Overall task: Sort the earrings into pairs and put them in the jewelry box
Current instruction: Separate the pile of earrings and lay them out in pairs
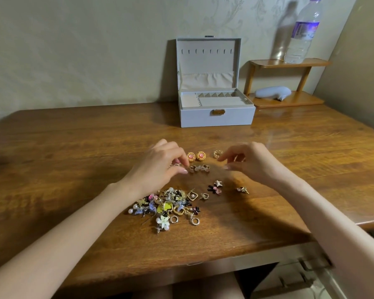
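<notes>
A heap of mixed earrings [166, 207], with gold hoops, pearls, a white flower and a yellow square among them, lies on the brown wooden surface [73, 147]. Just beyond the heap two pairs are laid out: two round pink studs with gold rims [195, 156], and nearer the heap a pair of gold earrings with white petals [200, 168]. A lone gold ring-shaped earring [217, 153] sits beyond the heap and to its right. A black and pink bow earring [215, 188] and a small gold star-shaped earring [243, 189] lie loose to the right of the heap.

The left hand [160, 165] hovers just beyond the heap, fingertips drawn together at the white-petal pair. Whether its grip holds anything I cannot tell. The right hand [251, 162], beyond the heap and to the right, has a loose, empty grip, forefinger reaching toward the gold ring-shaped earring.

The white jewelry box [217, 117] stands open well beyond the heap, its compartments seemingly unfilled.

Pairing looks to be in hand, with boxing not yet begun. The next move likely calls for finding the ring's mate in the heap with a fine pinch.
</notes>
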Action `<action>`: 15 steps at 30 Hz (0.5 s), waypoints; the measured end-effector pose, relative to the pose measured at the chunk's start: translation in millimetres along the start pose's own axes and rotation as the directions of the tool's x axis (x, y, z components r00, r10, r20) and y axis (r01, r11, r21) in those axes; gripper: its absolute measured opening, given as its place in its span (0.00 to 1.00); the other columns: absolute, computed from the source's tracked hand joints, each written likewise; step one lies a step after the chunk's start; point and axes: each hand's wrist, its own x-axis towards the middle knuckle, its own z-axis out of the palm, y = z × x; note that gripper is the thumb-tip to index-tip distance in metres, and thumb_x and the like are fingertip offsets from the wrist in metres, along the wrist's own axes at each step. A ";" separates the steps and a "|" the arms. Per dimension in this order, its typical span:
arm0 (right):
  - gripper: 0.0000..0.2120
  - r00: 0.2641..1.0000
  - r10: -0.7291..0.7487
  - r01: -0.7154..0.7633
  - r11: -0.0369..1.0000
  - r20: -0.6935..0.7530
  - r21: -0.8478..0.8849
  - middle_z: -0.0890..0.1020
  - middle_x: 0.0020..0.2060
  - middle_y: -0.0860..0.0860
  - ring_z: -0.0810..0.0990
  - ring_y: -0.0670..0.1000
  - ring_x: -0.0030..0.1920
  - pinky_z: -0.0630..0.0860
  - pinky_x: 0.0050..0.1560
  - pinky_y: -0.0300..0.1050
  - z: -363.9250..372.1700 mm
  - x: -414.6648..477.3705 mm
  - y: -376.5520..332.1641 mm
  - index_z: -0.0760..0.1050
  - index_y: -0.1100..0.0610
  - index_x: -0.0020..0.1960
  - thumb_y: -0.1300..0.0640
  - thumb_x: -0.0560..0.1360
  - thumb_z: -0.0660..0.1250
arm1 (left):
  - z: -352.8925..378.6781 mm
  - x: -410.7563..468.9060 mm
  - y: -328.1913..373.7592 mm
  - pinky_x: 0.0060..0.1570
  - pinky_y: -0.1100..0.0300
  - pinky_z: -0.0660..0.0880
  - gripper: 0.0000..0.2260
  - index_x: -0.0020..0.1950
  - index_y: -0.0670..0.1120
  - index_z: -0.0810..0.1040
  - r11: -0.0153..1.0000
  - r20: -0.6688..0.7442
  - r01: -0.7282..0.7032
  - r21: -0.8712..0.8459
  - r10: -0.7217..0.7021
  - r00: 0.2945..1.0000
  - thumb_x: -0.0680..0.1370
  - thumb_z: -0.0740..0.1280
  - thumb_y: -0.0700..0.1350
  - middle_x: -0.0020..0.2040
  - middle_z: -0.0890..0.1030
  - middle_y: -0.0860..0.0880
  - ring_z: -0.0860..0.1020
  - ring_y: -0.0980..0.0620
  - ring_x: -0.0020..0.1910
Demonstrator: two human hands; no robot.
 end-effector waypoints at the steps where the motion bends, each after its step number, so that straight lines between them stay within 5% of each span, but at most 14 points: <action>1: 0.09 0.999 -0.001 0.001 1.000 0.039 0.004 0.81 0.38 0.46 0.76 0.41 0.38 0.70 0.39 0.30 -5.5 -5.2 4.1 0.82 0.51 0.47 0.60 0.69 0.73 | -4.8 -6.5 -1.5 0.48 0.70 0.63 0.04 0.47 0.51 0.78 0.999 0.014 0.008 -0.034 -0.008 1.000 0.73 0.68 0.47 0.46 0.74 0.60 0.69 0.60 0.48; 8: 0.13 0.962 0.051 -0.066 0.997 0.268 0.047 0.81 0.42 0.46 0.80 0.45 0.40 0.79 0.42 0.41 -19.0 -27.2 21.1 0.81 0.50 0.51 0.63 0.68 0.73 | -29.8 -36.4 -15.0 0.46 0.71 0.68 0.03 0.45 0.53 0.79 0.969 0.149 0.114 -0.220 -0.083 0.985 0.74 0.68 0.45 0.46 0.77 0.59 0.73 0.65 0.48; 15: 0.16 0.959 0.009 -0.048 0.990 0.282 0.132 0.79 0.42 0.53 0.80 0.50 0.38 0.76 0.36 0.36 -1.9 -18.8 7.6 0.82 0.58 0.53 0.64 0.66 0.75 | -27.8 -43.4 -16.8 0.50 0.66 0.70 0.03 0.46 0.55 0.79 0.975 0.181 0.122 -0.187 -0.088 0.980 0.73 0.68 0.48 0.47 0.76 0.60 0.73 0.64 0.50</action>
